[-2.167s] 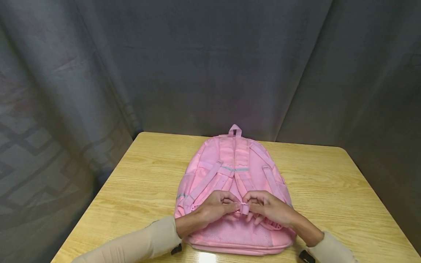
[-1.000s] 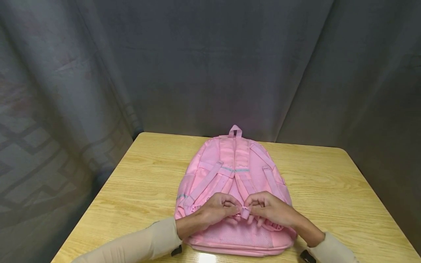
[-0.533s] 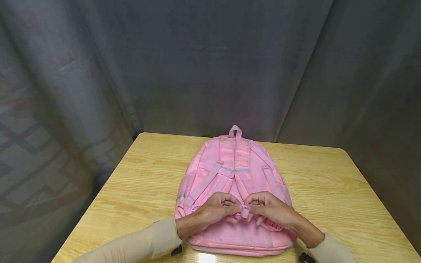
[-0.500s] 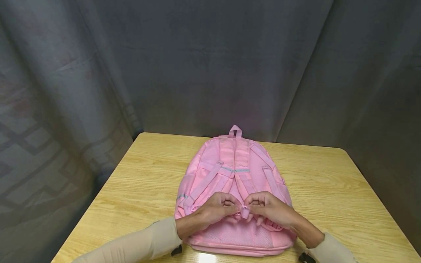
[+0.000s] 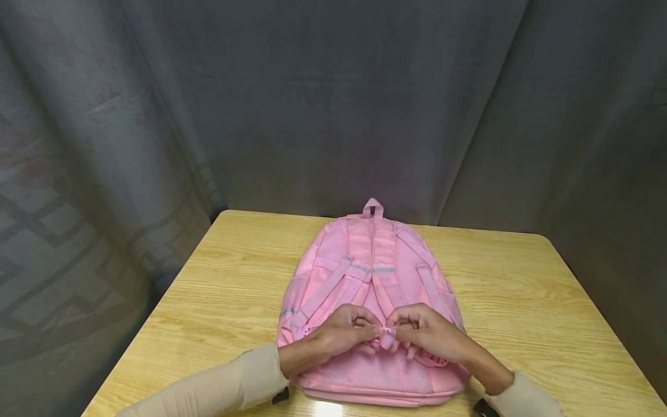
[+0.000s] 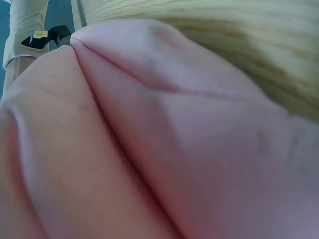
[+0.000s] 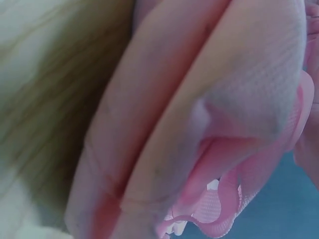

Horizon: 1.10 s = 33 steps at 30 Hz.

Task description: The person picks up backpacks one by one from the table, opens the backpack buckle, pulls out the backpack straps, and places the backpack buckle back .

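A pink backpack (image 5: 375, 379) lies on the table with its shoulder straps and mesh back facing up, its top loop toward the far edge. Over the lower back panel, my left hand (image 5: 341, 334) pinches a short pink strap (image 5: 386, 340) from the left. My right hand (image 5: 432, 334) pinches the same strap from the right, and its loose end hangs between the two hands. Whatever small fitting sits there is mostly behind the fingertips. Blurred pink fabric (image 6: 149, 114) fills most of the left wrist view. Folds of pink fabric (image 7: 164, 114) also cross the right wrist view, hiding the grip.
The wooden table (image 5: 224, 278) extends to both sides of the backpack. Grey curtains (image 5: 333, 110) hang behind it and down the left. Beige sleeves (image 5: 219, 385) reach the wrists, each with a black band below.
Both hands have lowered slightly, moving a little toward the person. The strap's loose end between them has shifted and tilted slightly. Both keep their pinch, and the backpack stays in place.
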Tool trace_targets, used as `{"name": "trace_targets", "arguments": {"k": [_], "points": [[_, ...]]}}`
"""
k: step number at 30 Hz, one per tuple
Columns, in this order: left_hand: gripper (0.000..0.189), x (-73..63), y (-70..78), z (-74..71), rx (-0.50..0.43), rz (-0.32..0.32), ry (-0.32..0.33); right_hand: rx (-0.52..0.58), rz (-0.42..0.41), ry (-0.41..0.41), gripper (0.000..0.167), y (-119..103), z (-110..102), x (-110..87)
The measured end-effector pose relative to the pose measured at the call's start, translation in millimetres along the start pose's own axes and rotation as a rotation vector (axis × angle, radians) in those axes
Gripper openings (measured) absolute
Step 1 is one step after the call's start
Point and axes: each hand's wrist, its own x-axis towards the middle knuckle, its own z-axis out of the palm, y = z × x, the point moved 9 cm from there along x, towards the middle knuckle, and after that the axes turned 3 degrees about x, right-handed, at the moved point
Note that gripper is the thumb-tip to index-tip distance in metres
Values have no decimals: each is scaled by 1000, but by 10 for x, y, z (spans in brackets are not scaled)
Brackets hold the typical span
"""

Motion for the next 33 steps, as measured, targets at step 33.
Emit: {"name": "trace_targets", "arguments": {"k": [33], "points": [[13, 11, -23, -9, 4, -24, 1, -66, 68, 73, 11, -79, 32, 6]]}}
